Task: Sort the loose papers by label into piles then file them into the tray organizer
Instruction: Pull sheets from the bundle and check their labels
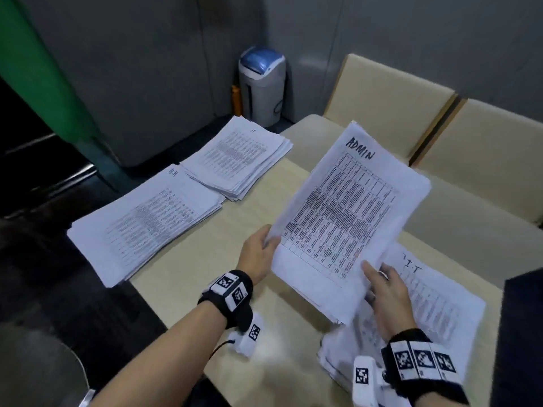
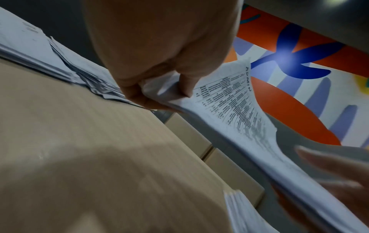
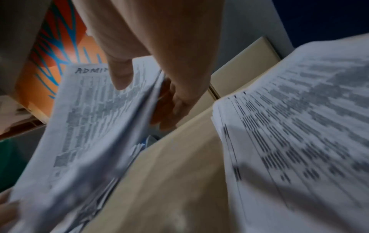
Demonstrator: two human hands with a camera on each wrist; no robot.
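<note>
Nearest, along the tabletop's [image 1: 252,292] near right corner, the loose papers [image 1: 440,304] are lying in a fanned heap, the top sheet marked "I.T" in pen. The right hand [image 1: 388,295] is hovering just over that heap and pinching the lower right edge of the ADMIN sheets [image 1: 346,212], thumb on the printed face and fingers curled behind, as the right wrist view shows. The left hand [image 1: 260,248] is gripping the same bundle at its left edge, thumb on top, fingers wrapped beneath. The bundle is being held tilted above the middle of the tabletop, clear of it, and it is sagging between the two grips.

To do this step well, both hands should be keeping the sheets squared and the handwritten label facing up, then setting them down on bare wood as a pile of their own, apart from the others. The risk is lower sheets slipping out, so a firm pinch matters.

Further off, the H-R pile [image 1: 144,221] is overhanging the left edge, and the IT pile [image 1: 244,157] is sitting at the far left corner, touching it. No tray organizer is in view.
</note>
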